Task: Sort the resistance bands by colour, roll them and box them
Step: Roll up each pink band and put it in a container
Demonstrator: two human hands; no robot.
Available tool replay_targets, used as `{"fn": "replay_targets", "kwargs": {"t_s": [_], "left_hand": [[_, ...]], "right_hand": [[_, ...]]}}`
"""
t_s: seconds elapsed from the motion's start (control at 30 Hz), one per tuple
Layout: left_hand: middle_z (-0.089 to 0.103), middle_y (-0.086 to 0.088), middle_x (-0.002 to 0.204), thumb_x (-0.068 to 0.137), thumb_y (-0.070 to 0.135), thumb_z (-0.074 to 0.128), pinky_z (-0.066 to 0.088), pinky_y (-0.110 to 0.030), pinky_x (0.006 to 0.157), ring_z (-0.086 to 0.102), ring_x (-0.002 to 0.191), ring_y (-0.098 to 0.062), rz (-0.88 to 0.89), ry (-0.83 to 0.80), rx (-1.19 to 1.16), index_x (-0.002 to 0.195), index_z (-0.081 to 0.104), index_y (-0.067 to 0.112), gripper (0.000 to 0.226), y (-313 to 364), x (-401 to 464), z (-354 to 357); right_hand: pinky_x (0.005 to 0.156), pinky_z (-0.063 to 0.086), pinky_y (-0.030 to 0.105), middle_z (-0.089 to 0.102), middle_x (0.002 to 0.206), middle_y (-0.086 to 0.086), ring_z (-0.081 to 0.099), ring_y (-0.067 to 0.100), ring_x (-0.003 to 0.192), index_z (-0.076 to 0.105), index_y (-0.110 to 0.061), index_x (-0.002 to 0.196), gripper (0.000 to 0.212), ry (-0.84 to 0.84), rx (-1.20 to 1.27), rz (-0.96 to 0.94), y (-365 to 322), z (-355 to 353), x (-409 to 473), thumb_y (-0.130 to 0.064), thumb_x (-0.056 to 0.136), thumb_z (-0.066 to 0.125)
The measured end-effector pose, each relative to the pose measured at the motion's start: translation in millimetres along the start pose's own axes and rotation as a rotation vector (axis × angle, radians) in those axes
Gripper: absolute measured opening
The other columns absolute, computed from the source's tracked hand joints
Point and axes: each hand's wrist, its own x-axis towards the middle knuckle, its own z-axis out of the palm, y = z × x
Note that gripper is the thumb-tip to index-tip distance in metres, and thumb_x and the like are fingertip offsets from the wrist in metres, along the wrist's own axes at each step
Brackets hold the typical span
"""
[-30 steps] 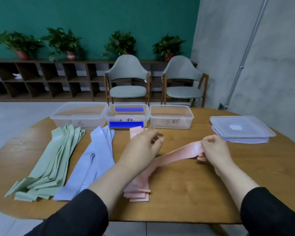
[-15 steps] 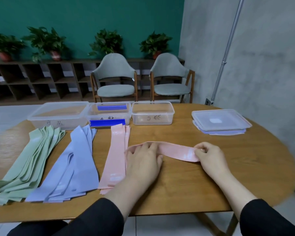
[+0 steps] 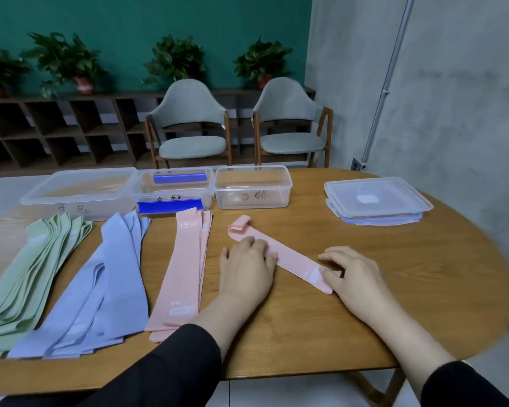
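Pink band: 1 pink band [image 3: 288,255] lies flat on the table [image 3: 394,289], set diagonally, apart from the pink pile [image 3: 185,268]; its far end curls up into a small loop near the right-hand box [image 3: 253,188].
Left hand: the left hand [image 3: 249,265] rests on the band's middle, fingers fairly straight and pressing down, not pinching.
Right hand: the right hand [image 3: 350,274] has its fingertips on the near end, beside the white label; the fingers look loosely bent, touching rather than clamping.
Band to grip: the strip runs under both hands, with the curled end free beyond the left hand.
Handling: likely light, thin, floppy and stretchy, with a slightly grippy surface; it will spring open unless held.
Where to hold: probably pinch 1 end across its full width and roll tightly, the other hand pinning the strip flat.
Other piles: the green bands [image 3: 33,274] and blue bands [image 3: 100,283] lie fanned on the left, unrolled.
Boxes: 3 clear boxes stand in a row; the lids [image 3: 376,199] are stacked well to the right.
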Motion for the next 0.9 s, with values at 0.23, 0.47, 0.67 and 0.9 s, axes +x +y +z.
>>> {"fn": "replay_targets", "kwargs": {"t_s": [0.23, 0.47, 0.67, 0.9], "left_hand": [[0.049, -0.001, 0.144, 0.101, 0.034, 0.052, 0.034, -0.042, 0.111, 0.045, 0.134, -0.022, -0.058, 0.105, -0.173, 0.129, 0.063, 0.022, 0.032, -5.1, 8.9, 0.0], [0.053, -0.002, 0.14, 0.101, 0.027, 0.052, 0.037, -0.038, 0.107, 0.051, 0.127, -0.025, 0.005, 0.076, -0.164, 0.131, 0.061, 0.019, 0.032, -9.6, -14.7, -1.3], [0.042, -0.001, 0.155, 0.102, 0.015, 0.049, 0.03, -0.029, 0.116, 0.042, 0.14, -0.019, 0.074, 0.026, -0.219, 0.139, 0.057, 0.019, 0.038, -11.9, -17.9, -4.1], [0.053, 0.012, 0.12, 0.101, 0.019, 0.055, 0.034, -0.002, 0.085, 0.05, 0.097, 0.017, 0.227, -0.057, -0.322, 0.115, 0.063, 0.024, 0.016, -23.5, -55.0, -35.4]], "right_hand": [[0.092, 0.045, 0.019, 0.071, 0.098, -0.023, 0.063, -0.003, 0.107, 0.076, -0.027, 0.086, 0.017, -0.172, 0.243, -0.15, -13.9, -7.9, -11.1, -0.016, 0.095, 0.066], [0.092, 0.046, 0.02, 0.069, 0.104, -0.022, 0.064, 0.002, 0.107, 0.076, -0.023, 0.098, 0.012, -0.243, 0.285, -0.277, -32.6, 1.0, -18.8, -0.016, 0.095, 0.067], [0.092, 0.046, 0.019, 0.068, 0.107, -0.02, 0.065, 0.004, 0.105, 0.076, -0.021, 0.103, 0.013, -0.247, 0.283, -0.351, -42.9, 9.3, -27.4, -0.015, 0.095, 0.068], [0.095, 0.043, 0.026, 0.058, 0.11, -0.022, 0.055, 0.009, 0.113, 0.067, -0.03, 0.102, 0.007, -0.313, 0.204, -0.426, -49.9, 10.7, -37.8, -0.031, 0.095, 0.064]]}}
